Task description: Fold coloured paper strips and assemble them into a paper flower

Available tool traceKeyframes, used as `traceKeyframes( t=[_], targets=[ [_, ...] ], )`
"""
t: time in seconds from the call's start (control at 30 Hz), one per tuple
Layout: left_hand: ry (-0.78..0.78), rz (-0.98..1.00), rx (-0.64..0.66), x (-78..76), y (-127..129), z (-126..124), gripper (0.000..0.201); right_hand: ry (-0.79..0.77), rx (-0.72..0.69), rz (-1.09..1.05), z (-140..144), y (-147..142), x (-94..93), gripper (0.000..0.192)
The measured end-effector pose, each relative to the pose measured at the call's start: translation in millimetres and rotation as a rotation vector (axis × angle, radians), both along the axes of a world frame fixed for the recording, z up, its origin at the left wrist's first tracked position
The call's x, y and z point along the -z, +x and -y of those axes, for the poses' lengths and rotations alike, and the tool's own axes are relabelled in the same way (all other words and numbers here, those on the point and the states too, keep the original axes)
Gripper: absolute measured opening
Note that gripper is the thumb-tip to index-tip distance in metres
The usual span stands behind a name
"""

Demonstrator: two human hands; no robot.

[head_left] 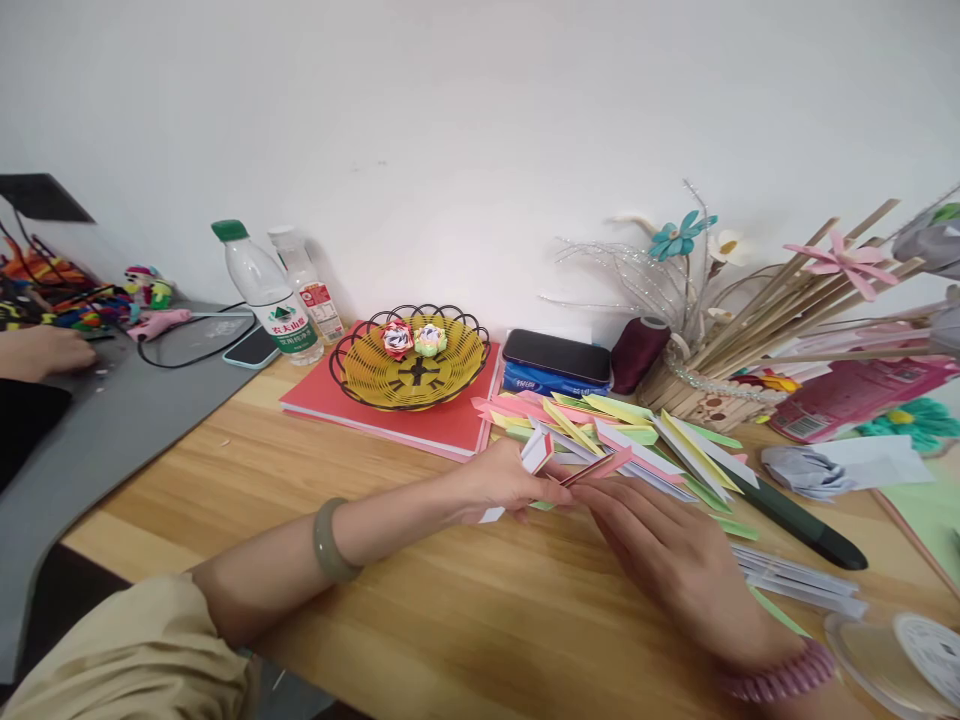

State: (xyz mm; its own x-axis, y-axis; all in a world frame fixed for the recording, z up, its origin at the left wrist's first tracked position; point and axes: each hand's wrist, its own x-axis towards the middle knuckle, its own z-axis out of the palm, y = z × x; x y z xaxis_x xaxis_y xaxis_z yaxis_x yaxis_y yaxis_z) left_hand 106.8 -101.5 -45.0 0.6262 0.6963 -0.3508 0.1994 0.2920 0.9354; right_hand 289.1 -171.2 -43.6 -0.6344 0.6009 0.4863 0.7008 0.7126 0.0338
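Two hands meet over the wooden desk (420,600): your left hand (504,484) and your right hand (660,555), both closed on folded paper. Your left fingers (551,493) pinch a small white-and-red folded piece (537,452), raised just off the desk. Your right fingers (592,492) grip one end of a pink folded strip (600,466), whose near tip touches the piece in your left hand. Just behind both hands lies a loose pile of folded paper strips (637,435) in pink, yellow, green and white. A dark pen (799,520) rests to the right of that pile. Farther back, a yellow wire basket (450,375) holding two paper flowers sits on a red book (442,425), with a water bottle (266,290) to its left. At the far left, another person's hand (45,352) lies on a grey desk (112,420).
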Motion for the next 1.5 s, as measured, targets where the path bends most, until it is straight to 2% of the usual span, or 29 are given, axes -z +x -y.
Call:
traceKeyframes(
  t=[0.1, 0.17, 0.27, 0.33, 0.47, 0.57, 0.7, 0.83, 0.93, 1.03, 1.2, 1.3, 1.4, 1.43, 1.5],
  targets=[
    [-0.024, 0.03, 0.004, -1.3, 0, 0, 0.03, -0.128, 0.04, -0.191, -1, -4, 2.7, 0.029],
    [-0.069, 0.061, 0.011, -3.4, 0, 1, 0.034, -0.109, 0.124, -0.316, -2, -4, 1.9, 0.029],
    [-0.111, 0.1, 0.001, -5.7, 0, 1, 0.037, -0.01, 0.339, -0.466, -3, -4, -0.3, 0.033],
    [-0.115, 0.111, -0.015, -6.4, 0, 2, 0.039, -0.043, 0.422, -0.504, -4, -4, 0.2, 0.039],
    [-0.134, 0.135, 0.031, -8.0, 0, 3, 0.031, -0.208, 0.307, -0.414, -6, -10, 6.3, 0.048],
    [-0.141, 0.211, 0.084, -9.2, -2, 3, 0.021, -0.238, 0.249, -0.353, -5, -15, 9.5, 0.054],
    [-0.187, 0.216, 0.075, -9.7, -2, 4, 0.024, -0.243, 0.241, -0.329, -6, -16, 10.5, 0.054],
    [-0.181, 0.222, 0.083, -7.7, -2, 5, 0.02, -0.259, 0.269, -0.338, -8, -9, 11.4, 0.043],
    [-0.174, 0.263, 0.129, -6.1, -2, 5, 0.018, -0.248, 0.245, -0.316, -9, -1, 6.7, 0.036],
    [-0.149, 0.272, 0.153, -6.3, -3, 4, 0.018, -0.24, 0.171, -0.179, -10, 6, -4.0, 0.036],
    [-0.106, 0.19, 0.197, -7.3, -3, 5, 0.019, -0.265, 0.103, -0.033, -9, 15, -15.3, 0.038],
    [-0.133, 0.166, 0.058, -5.5, -2, 5, 0.031, -0.283, 0.125, -0.103, -10, 22, -12.5, 0.035],
    [-0.201, 0.254, -0.178, -2.3, 0, 1, 0.036, -0.281, 0.279, -0.295, -13, 26, -8.9, 0.027],
    [-0.232, 0.315, -0.237, -1.4, 0, -1, 0.033, -0.322, 0.351, -0.385, -14, 25, -8.7, 0.027],
    [-0.274, 0.433, -0.319, -0.4, 0, -4, 0.024, -0.515, 0.456, -0.573, -15, 20, -9.5, 0.032]
  ],
)
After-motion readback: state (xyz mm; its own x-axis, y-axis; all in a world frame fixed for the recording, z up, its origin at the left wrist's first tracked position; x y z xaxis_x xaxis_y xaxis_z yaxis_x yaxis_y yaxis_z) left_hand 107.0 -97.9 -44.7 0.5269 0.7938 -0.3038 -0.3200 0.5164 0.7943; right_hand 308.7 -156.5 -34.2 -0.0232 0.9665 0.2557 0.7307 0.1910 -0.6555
